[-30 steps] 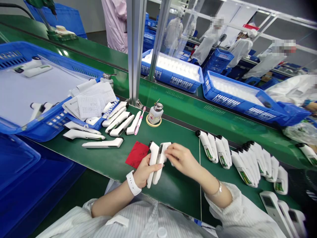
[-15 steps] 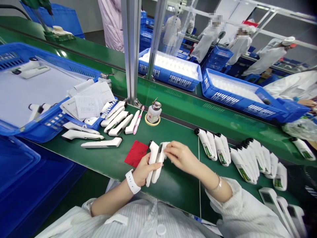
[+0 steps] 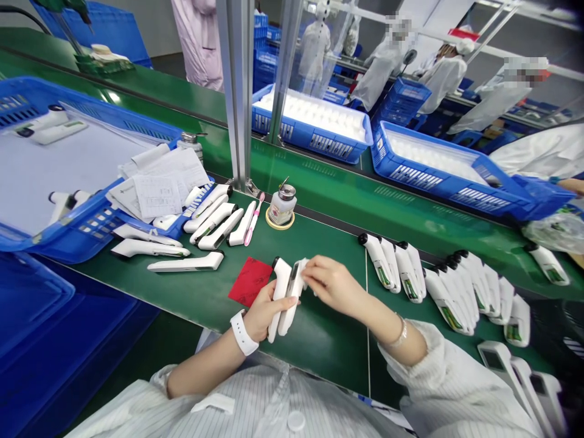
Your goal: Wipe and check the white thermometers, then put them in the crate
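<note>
My left hand is closed around two white infrared thermometers side by side. The left thermometer has a black tip at its top; the right thermometer shows a dark display strip. My right hand is pinched at the upper end of the right one, fingertips touching it; whatever is between them is hidden. Under and left of the held pair lies a red sheet. Farther left, a single thermometer lies on the green bench.
A pump bottle stands on a yellow ring beside a pink toothbrush. More thermometers lie at left by a blue basket with papers. Several with exposed green boards are rowed at right. A metal post rises behind.
The view has shifted slightly. Both hands keep nearly the same hold, with the right fingers still at the upper end of the right thermometer.
</note>
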`<state>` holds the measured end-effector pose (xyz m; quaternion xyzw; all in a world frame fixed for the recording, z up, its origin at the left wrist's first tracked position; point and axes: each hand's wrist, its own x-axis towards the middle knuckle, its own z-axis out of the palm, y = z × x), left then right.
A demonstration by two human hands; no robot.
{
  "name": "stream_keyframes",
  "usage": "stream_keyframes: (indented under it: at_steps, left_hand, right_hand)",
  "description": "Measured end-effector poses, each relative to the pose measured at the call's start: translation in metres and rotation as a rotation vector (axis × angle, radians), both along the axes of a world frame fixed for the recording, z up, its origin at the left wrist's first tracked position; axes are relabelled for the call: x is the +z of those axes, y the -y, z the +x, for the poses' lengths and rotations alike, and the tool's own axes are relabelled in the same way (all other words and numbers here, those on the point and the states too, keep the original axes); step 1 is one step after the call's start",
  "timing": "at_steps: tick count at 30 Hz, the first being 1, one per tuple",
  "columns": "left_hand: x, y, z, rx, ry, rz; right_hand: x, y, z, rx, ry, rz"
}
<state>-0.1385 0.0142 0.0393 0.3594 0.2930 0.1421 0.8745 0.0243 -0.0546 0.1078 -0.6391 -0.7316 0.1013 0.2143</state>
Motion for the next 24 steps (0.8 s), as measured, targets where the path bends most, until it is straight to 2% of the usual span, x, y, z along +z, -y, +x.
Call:
stream_keyframes:
  at_steps: [3,8,13,16,19,24]
  left_hand:
    - [0.0,0.0,0.0,0.007,-0.002,0.007]
    - [0.0,-0.001,0.001,-0.003,-0.016,0.008]
    - [0.001,0.0,0.0,-0.007,-0.001,0.015]
    - [0.001,0.0,0.0,-0.005,0.002,0.02]
    - [0.0,0.001,0.001,-0.003,0.002,0.025]
    - [-0.001,0.0,0.0,0.0,0.006,0.028]
  right_hand:
    - [-0.001,-0.002,0.004,0.05,0.008,-0.034]
    - [-0.005,-0.008,0.024,-0.236,-0.011,0.029]
    - [-0.005,0.0,0.024,-0.344,-0.196,0.105]
    - [0.0,0.006,0.018,-0.322,-0.299,0.022]
    - [0.001,0.009,0.012,-0.28,-0.288,-0.04]
    - [-0.005,0.007,-0.004,-0.256,-0.206,0.071]
